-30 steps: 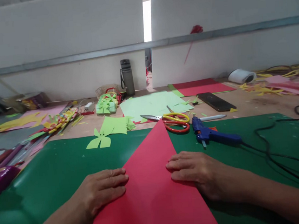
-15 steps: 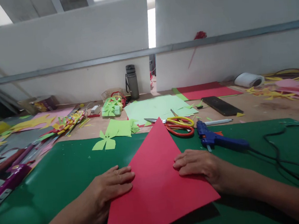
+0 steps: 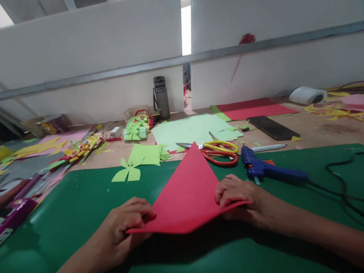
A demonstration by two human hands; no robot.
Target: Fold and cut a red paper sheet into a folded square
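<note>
A red paper sheet [image 3: 189, 191] lies point-away on the green cutting mat [image 3: 80, 215], its near edge lifted off the mat. My left hand [image 3: 126, 225] pinches the sheet's left corner, fingers curled closed on it. My right hand [image 3: 239, 195] grips the right corner, thumb under and fingers over the paper. Both hands hold the near part raised, and the far tip rests near the scissors [image 3: 215, 150].
A blue glue gun [image 3: 269, 169] with its black cord [image 3: 348, 189] lies right of the sheet. Light green paper pieces [image 3: 194, 129], a phone [image 3: 273, 127], a pen [image 3: 268, 148], a grey bottle [image 3: 161, 97], a tape roll [image 3: 305, 96] and coloured scraps [image 3: 74, 151] crowd the table behind.
Both hands went from lying flat on the red sheet to gripping its side corners. The near edge has lifted off the mat and moved away from me.
</note>
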